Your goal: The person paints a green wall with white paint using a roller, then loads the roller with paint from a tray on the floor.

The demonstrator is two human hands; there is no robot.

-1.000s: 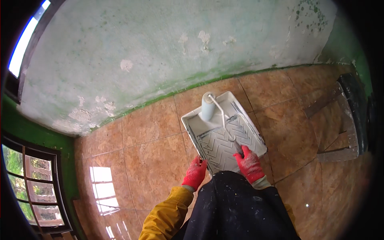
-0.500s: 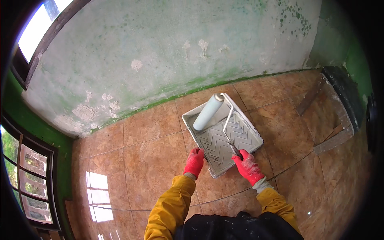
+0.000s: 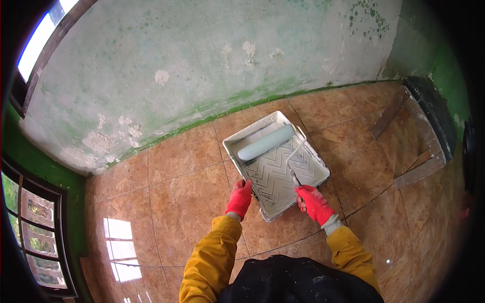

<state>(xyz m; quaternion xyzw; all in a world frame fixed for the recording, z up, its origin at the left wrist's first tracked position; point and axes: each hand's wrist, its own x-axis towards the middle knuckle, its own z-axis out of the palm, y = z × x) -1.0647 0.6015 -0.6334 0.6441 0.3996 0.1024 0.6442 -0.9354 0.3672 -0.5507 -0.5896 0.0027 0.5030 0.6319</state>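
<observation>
A white paint tray (image 3: 277,115) with a chevron-ribbed slope and dark smudges lies on the tiled floor. My left hand (image 3: 239,198) in a red glove grips its left edge. My right hand (image 3: 314,206), also red-gloved with white smears, is closed on the handle of a paint roller; the pale blue sleeve (image 3: 265,142) lies slantwise across the deep end of the tray, and its white wire frame (image 3: 296,150) runs down to the handle over the ribs. Both forearms wear yellow sleeves.
Beyond the tray is a mouldy, peeling wall (image 3: 187,76) with green along its foot. A dark board on a wooden frame (image 3: 429,116) stands at right. A barred window (image 3: 38,222) is set in the green wall at left. Glossy tiles (image 3: 182,202) surround the tray.
The roller sleeve has swung from near upright in the picture to a flatter slant across the tray's deep end. Both hands keep their holds; the dark cloth at my body has dropped lower in view.
</observation>
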